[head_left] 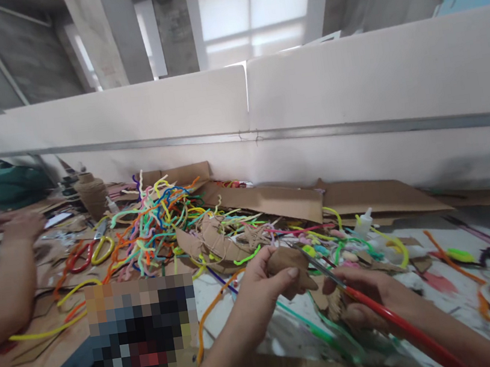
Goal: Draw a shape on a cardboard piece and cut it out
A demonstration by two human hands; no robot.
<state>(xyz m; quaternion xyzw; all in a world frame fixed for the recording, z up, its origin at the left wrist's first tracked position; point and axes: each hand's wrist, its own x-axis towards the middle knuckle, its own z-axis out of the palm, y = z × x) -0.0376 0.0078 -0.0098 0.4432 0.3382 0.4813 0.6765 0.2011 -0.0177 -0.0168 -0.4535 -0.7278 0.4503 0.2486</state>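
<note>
My left hand (260, 286) is closed around a small brown piece (289, 265), rounded and folded-looking; its material is hard to make out. In my right hand (378, 289) is a paintbrush (384, 314) with a long red handle and a metal ferrule. The brush slants up to the left, its tip at or very near the brown piece; whether they touch I cannot tell. Beneath my right hand lies a cut cardboard piece (322, 294) with twine-like fibres. Just beyond my hands are cardboard crescents (219, 242) wrapped with string.
A heap of coloured pipe cleaners (152, 221) spreads across the table. Scissors (101, 243), a twine cone (91, 193) and a glue bottle (363, 222) stand or lie around. At left is another person's arm (13, 289). A white partition (148, 112) borders the back.
</note>
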